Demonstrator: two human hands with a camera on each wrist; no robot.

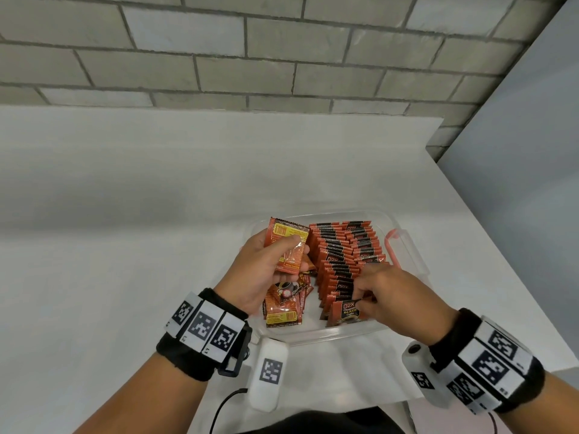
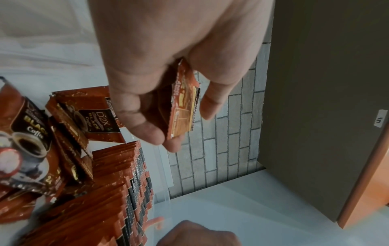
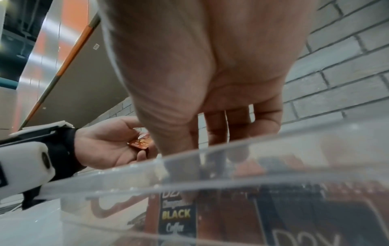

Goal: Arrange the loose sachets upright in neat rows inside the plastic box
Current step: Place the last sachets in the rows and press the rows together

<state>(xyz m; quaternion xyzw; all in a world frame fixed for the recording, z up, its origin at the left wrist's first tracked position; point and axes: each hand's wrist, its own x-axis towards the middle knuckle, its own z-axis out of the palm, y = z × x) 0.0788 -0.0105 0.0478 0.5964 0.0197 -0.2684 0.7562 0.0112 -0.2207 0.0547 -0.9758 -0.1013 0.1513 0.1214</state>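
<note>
A clear plastic box point(image 1: 316, 337) holds rows of upright orange-and-black sachets point(image 1: 340, 255) on its right side. Loose sachets point(image 1: 283, 305) lie flat in a pile on its left side. My left hand point(image 1: 283, 253) hovers over that pile and grips a small stack of sachets point(image 1: 286, 239), thumb on top; the left wrist view shows the stack point(image 2: 183, 106) edge-on between thumb and fingers. My right hand point(image 1: 363, 297) reaches down over the near end of a row. Its thumb and forefinger pinch the top edge of the front upright sachet point(image 1: 346, 313), which shows through the box wall point(image 3: 176, 214).
The box has a pink latch point(image 1: 391, 245) on its right side. A white tagged device point(image 1: 269, 372) with a cable lies on the white table just before the box. The table's right edge point(image 1: 488, 233) runs close by, and a grey brick wall stands behind.
</note>
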